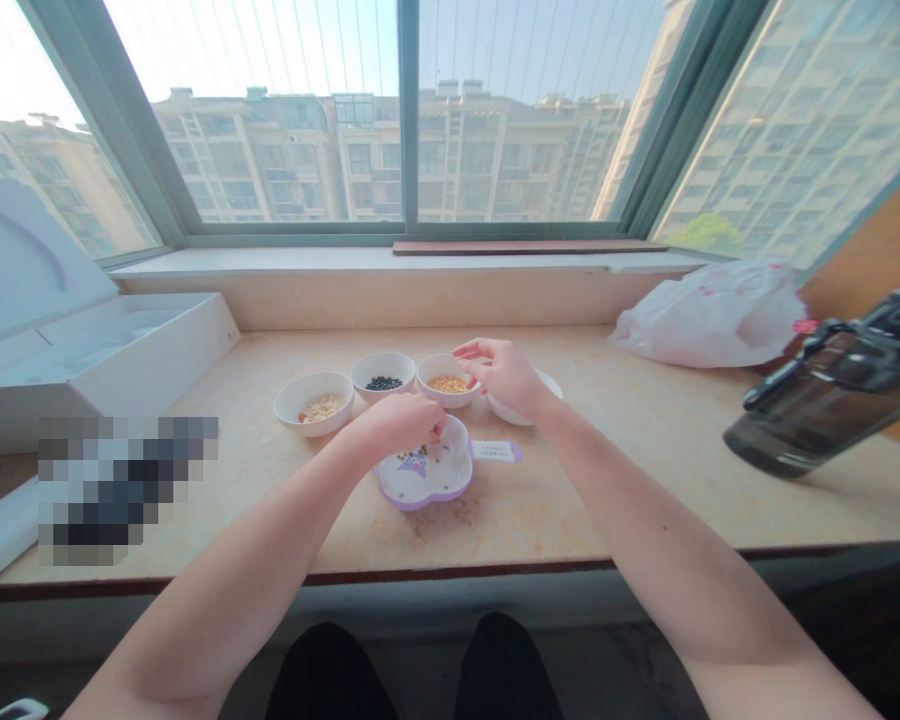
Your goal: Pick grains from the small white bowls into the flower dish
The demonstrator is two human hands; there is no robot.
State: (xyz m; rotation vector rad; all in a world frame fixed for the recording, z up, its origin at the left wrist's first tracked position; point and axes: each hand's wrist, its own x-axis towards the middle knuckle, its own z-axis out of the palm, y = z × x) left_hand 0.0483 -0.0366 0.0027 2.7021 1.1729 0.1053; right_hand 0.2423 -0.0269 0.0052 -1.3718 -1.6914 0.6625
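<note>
A purple-rimmed cartoon plate (424, 478) with a few mixed beans lies at the counter's middle. My left hand (396, 423) rests over its far edge, fingers pinched down among the beans. Behind it stand three white bowls: pale grains (313, 403), black beans (383, 376), yellow grains (448, 378). My right hand (501, 371) hovers between the yellow-grain bowl and a fourth white bowl (529, 402) that it mostly hides, fingertips pinched together; what they pinch is too small to see.
A small white label (496, 451) lies right of the plate. An open white box (82, 345) sits at left, a crumpled plastic bag (712, 315) at back right, and a dark tipped bottle (832, 385) at far right. The counter (645, 480) ends at a dark front edge.
</note>
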